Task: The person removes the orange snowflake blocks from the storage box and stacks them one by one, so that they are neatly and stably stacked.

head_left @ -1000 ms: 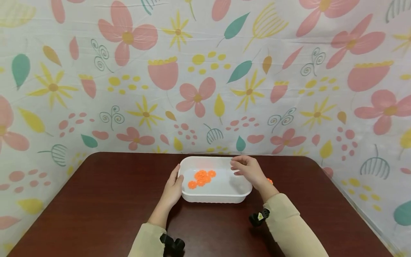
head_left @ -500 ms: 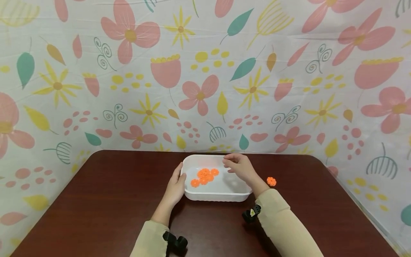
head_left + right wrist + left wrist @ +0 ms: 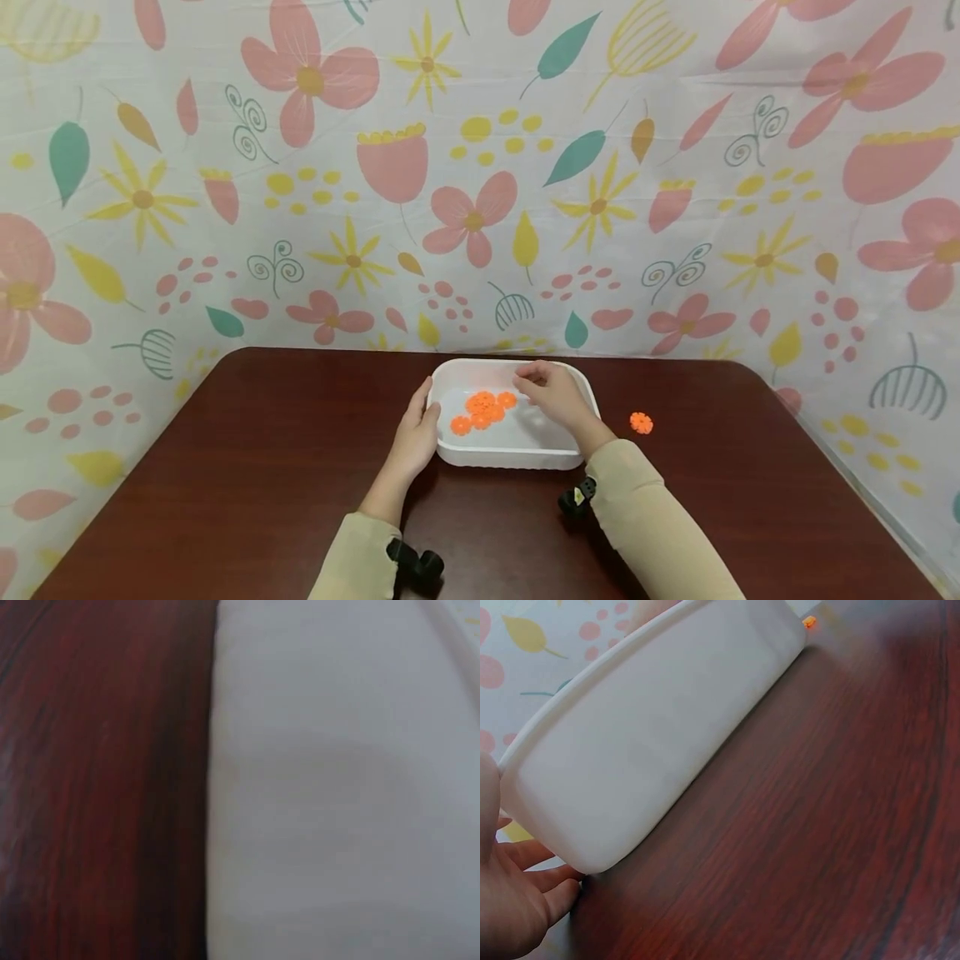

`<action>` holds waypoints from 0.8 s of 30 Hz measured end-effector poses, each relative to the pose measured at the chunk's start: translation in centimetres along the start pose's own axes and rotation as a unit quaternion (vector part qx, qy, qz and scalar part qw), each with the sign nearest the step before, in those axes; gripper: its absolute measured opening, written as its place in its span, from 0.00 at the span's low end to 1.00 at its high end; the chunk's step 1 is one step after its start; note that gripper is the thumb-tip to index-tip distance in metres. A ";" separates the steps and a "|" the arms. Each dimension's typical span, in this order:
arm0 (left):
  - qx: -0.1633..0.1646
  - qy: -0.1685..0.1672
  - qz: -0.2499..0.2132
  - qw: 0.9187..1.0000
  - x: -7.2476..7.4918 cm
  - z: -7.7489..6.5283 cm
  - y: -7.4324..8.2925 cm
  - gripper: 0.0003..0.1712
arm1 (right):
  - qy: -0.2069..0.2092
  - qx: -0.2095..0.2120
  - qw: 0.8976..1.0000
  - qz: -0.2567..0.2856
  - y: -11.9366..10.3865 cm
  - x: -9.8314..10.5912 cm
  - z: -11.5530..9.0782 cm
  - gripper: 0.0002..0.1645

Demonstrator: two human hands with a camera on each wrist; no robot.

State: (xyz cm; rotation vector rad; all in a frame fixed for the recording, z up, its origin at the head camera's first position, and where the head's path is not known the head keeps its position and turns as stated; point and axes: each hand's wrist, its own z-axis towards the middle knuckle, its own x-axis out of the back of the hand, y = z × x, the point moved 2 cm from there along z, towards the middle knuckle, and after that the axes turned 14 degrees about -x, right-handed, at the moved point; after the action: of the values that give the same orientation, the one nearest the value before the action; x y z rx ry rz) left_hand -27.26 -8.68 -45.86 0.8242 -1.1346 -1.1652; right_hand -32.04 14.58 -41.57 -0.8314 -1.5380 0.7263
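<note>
A white rectangular tray point(image 3: 510, 457) sits on the table, with several orange flower-shaped discs point(image 3: 486, 408) clustered in its left half. My left hand point(image 3: 416, 433) grips the tray's left side, thumb at the rim. In the left wrist view, the fingers of that left hand point(image 3: 525, 892) curl around the outside of the tray's corner point(image 3: 645, 742). My right hand point(image 3: 557, 393) hovers over the tray, fingers loosely bent, fingertips just right of the discs. Nothing shows between them. The right wrist view has only the tray's outer wall point(image 3: 322, 787) and tabletop; the hand is out of sight there.
One more orange disc point(image 3: 641, 423) lies on the dark wooden table point(image 3: 262, 467), to the right of the tray. Behind the table's far edge hangs a flower-patterned cloth point(image 3: 480, 208).
My right hand has moved left over the tray, closer to the orange discs. The loose disc on the right, earlier partly behind my wrist, now shows whole. My left hand keeps its grip.
</note>
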 end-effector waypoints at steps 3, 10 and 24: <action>-0.004 -0.001 -0.002 1.000 0.1 0.2 0.3 0.30 | 0.023 0.017 0.998 -0.050 0.3 0.1 0.2 0.14; 0.001 0.000 0.002 1.000 0.3 0.3 0.5 0.30 | -0.006 0.025 0.996 -0.087 0.4 -0.5 0.7 0.15; -0.005 0.000 0.004 1.000 0.1 0.1 0.2 0.30 | -0.089 0.001 0.981 -0.174 1.0 -1.5 0.9 0.26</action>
State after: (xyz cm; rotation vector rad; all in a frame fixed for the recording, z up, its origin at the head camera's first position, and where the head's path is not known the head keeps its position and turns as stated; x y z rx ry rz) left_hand -27.34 -8.75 -45.60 0.8113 -1.1298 -1.1623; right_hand -32.68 13.84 -43.32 -0.4851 -1.7843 0.5553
